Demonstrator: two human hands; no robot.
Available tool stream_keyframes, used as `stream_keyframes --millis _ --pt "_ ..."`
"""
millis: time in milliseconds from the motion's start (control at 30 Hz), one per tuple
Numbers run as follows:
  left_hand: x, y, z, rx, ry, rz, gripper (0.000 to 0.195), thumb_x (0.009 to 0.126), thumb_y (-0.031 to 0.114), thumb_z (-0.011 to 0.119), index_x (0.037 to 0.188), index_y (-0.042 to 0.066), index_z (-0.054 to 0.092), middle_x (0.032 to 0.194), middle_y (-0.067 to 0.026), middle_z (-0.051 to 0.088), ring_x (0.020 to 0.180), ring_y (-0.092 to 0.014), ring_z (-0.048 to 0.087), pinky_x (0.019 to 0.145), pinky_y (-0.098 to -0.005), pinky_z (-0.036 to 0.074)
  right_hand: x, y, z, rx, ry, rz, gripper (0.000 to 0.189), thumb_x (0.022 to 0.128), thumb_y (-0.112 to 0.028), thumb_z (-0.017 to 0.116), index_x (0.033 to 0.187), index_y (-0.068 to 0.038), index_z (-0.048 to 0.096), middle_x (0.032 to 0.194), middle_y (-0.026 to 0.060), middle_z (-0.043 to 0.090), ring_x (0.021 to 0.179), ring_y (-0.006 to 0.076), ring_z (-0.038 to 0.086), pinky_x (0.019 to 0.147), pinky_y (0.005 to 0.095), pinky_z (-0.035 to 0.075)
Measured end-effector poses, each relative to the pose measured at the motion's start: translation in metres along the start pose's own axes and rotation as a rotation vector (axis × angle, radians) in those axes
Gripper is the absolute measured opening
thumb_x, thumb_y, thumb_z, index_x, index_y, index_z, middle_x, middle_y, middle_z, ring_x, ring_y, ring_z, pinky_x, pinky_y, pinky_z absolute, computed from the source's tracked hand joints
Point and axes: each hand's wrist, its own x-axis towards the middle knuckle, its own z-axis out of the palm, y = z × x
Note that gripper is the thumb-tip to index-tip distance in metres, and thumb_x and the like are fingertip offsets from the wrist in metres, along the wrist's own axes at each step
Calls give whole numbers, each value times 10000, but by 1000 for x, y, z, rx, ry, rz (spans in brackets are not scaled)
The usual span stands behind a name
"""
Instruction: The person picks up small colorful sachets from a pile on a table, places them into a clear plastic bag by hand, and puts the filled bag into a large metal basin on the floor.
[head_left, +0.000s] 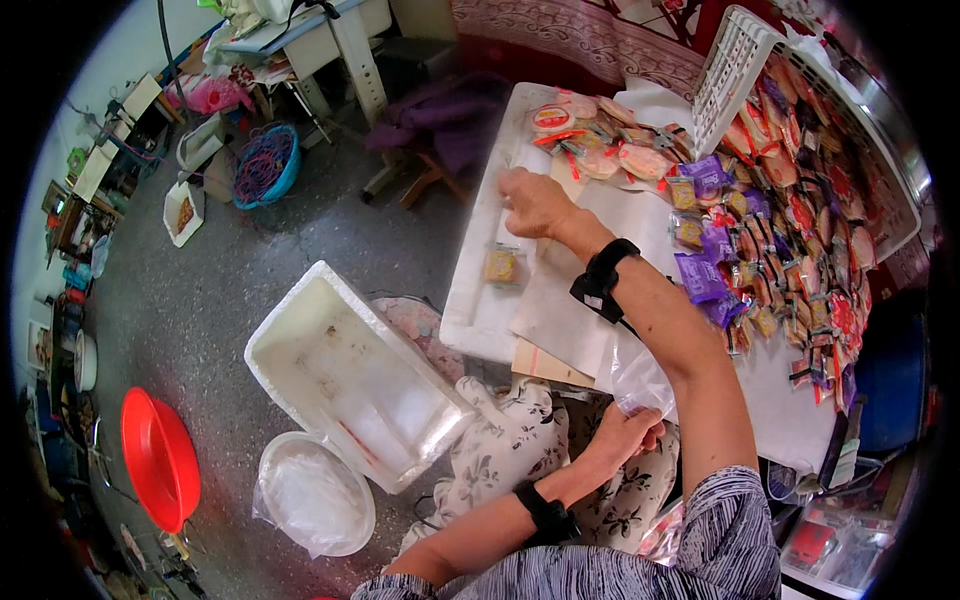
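My left hand (628, 437) pinches the edge of a clear plastic bag (637, 379) just above my lap, by the near edge of the white table (469, 322). Over the table's left side, my right hand (536, 204) is curled with its fingers bent; whether anything sits inside them is hidden. Below it on the tabletop lies one small wrapped yellow snack (501, 265). White paper sheets (570, 300) are spread under my right forearm. Beyond that hand is a pile of round wrapped pastries (600, 139). Purple snack packets (702, 277) lie to the right.
A tipped white plastic basket (731, 82) spills a large heap of wrapped snacks (795, 247) across the right side. On the floor at left stand a styrofoam box (300, 315), a white basin holding plastic bags (315, 487), a red basin (157, 457) and a blue basket of cords (289, 180).
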Motion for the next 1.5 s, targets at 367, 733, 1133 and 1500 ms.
stream_keyframes --millis 367,733,1133,1500 --pt "3 -2 -4 10 -24 32 215 847 182 563 740 -2 598 630 -53 582 501 -89 505 419 -218 340 -95 36 -134 -351 493 241 300 716 -154 619 995 -55 569 983 154 605 917 369 573 770 447 463" --pt "8 -10 -2 20 -41 72 240 854 192 562 710 3 596 607 -40 568 492 -92 503 407 -221 333 -110 -19 -78 134 82 69 452 688 -239 683 1093 -63 588 1120 151 579 1055 300 531 916 381 420" --pt "3 -2 -7 -4 -3 -5 312 850 297 595 721 13 604 596 -36 564 472 -78 479 393 -203 291 -60 -75 11 -90 -79 -103 267 632 -27 575 894 -55 531 901 150 537 851 355 534 705 441 463" --pt "-80 69 -42 603 -399 133 329 867 303 586 739 1 618 616 3 569 567 -57 492 491 -231 388 -139 41 -146 -358 355 351 174 664 -54 502 835 -64 530 799 151 588 806 366 568 650 453 457"
